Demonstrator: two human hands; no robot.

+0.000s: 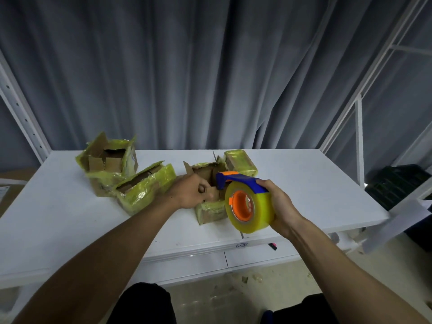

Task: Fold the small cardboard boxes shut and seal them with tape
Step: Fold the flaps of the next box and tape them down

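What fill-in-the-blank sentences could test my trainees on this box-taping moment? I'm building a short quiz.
1. The right hand holds the tape dispenser, whose core is coloured ____.
2. The left hand presses a flap of the open box in the ____ of the table.
3. The number of cardboard boxes on the table is ____.
4. The sealed box lies just ____ the open box.

Missing words: orange; middle; four; behind

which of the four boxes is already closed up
The small box at the back right, behind the tape dispenser. It is wrapped all over in yellowish tape, no flaps up. The other three gape open, including the one under the left hand.
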